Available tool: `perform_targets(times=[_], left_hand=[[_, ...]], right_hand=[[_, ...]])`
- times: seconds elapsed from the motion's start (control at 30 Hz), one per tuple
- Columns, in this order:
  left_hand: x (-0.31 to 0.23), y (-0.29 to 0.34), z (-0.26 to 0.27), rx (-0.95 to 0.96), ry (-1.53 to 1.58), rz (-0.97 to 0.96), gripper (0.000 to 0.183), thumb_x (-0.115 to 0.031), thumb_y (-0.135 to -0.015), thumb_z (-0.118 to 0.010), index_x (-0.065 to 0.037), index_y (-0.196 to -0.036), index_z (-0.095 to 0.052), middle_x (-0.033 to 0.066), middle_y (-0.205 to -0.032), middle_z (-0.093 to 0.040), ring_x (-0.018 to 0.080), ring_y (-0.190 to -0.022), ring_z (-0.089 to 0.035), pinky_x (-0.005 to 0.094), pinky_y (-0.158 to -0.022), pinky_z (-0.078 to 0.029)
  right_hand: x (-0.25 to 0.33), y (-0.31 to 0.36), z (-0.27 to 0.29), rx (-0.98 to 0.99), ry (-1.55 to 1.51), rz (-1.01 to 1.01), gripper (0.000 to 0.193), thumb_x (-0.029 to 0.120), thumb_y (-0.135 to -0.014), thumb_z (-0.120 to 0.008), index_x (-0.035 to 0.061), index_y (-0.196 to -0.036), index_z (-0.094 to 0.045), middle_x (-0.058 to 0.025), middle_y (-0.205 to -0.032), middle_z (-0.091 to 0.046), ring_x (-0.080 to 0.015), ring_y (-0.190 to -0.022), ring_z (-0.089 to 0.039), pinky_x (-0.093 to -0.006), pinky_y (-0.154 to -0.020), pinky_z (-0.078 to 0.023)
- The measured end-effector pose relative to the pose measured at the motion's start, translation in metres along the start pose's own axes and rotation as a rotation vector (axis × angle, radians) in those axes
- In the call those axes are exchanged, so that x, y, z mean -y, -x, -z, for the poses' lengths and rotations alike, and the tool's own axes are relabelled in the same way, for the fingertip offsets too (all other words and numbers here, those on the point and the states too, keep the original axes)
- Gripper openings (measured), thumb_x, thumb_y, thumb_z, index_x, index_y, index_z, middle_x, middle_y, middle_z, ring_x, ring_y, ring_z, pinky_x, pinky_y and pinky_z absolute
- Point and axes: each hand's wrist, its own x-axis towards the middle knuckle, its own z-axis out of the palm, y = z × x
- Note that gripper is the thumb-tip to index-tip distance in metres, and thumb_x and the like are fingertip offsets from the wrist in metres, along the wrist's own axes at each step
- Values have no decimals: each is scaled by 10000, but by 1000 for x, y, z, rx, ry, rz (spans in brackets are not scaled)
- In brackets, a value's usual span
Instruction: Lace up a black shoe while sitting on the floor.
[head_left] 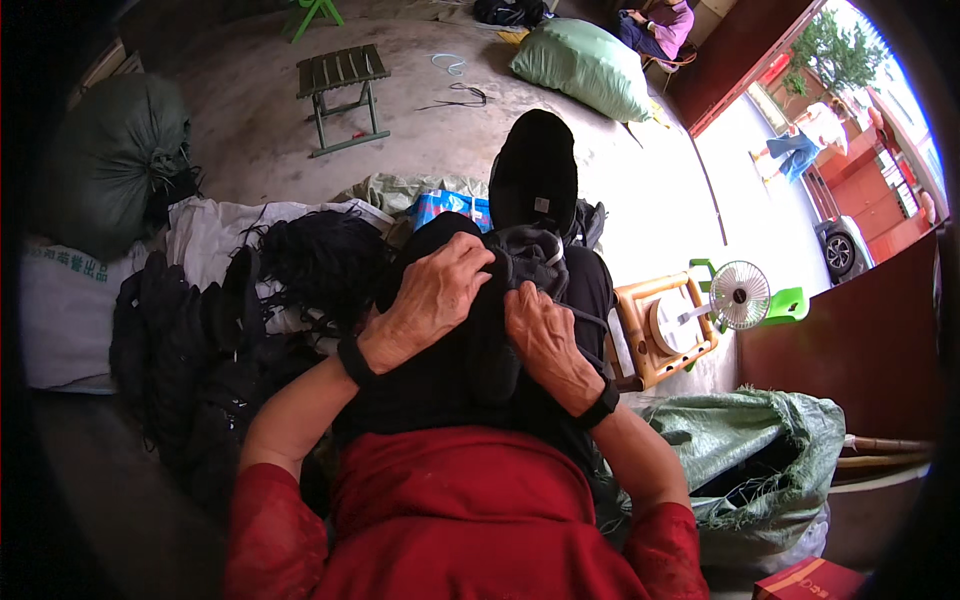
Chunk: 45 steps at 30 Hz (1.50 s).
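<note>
Gathered cloth at centre: black, dark grey in the light. Oblong item just beyond: black, bearing one small pale patch. Trousers: black. Top, near: plain red on the body. Wristbands: black. Heaped pieces, left: black throughout. Sack, left: white with green print. Bulging sack, far left: dark green. Packet: blue with paler markings. Slatted stool, far: dark green. Stuffed bag, far: pale green. Fan, right: white. Bamboo chair: yellow-brown. Plastic seat: bright green. Open sack, near right: grey-green. Box, near right: red with a gold-toned stripe.
</note>
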Motion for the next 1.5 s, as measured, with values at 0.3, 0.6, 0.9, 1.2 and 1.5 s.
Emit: perform_targets(times=[0.3,0.6,0.9,1.2,1.5], left_hand=[[-21,20,2,244,382,274,347,-6,-808,-662,-43,-1145,-586,133,-1043,-570,291,-854,-633,356,-706,-523],[45,97,88,-298,751,595,169,-170,-988,-492,-49,-965,-608,56,-783,-598,113,-667,-589,258,-605,-500],[207,147,181,-950,1333,598,249,-235,-981,-540,-6,-1071,-577,43,-835,-586,115,-710,-547,240,-610,-451],[90,89,82,47,-313,437,380,-74,-814,-644,-23,-1178,-546,155,-1044,-643,343,-972,-608,418,-827,-489],[-19,19,-8,181,-156,-17,430,-134,-767,-733,-77,-1121,-495,117,-972,-588,273,-955,-585,396,-822,-408]], right_hand=[[15,-8,50,-440,-816,-199,137,85,-802,-639,55,-922,-581,-136,-819,-590,-338,-679,-616,-402,-558,-474],[59,35,64,11,-1098,229,191,105,-832,-685,46,-1000,-615,-116,-915,-620,-259,-820,-661,-318,-645,-546],[-19,95,31,160,-1495,-701,225,181,-976,-551,-24,-1042,-616,-79,-862,-670,-128,-724,-650,-244,-663,-530],[-47,67,16,-199,-1187,-651,127,90,-925,-593,-14,-965,-654,-64,-837,-660,-108,-731,-637,-238,-664,-504],[-49,13,18,-381,-506,-8,130,57,-776,-682,87,-903,-681,-88,-1071,-626,-304,-1068,-576,-401,-835,-468]])
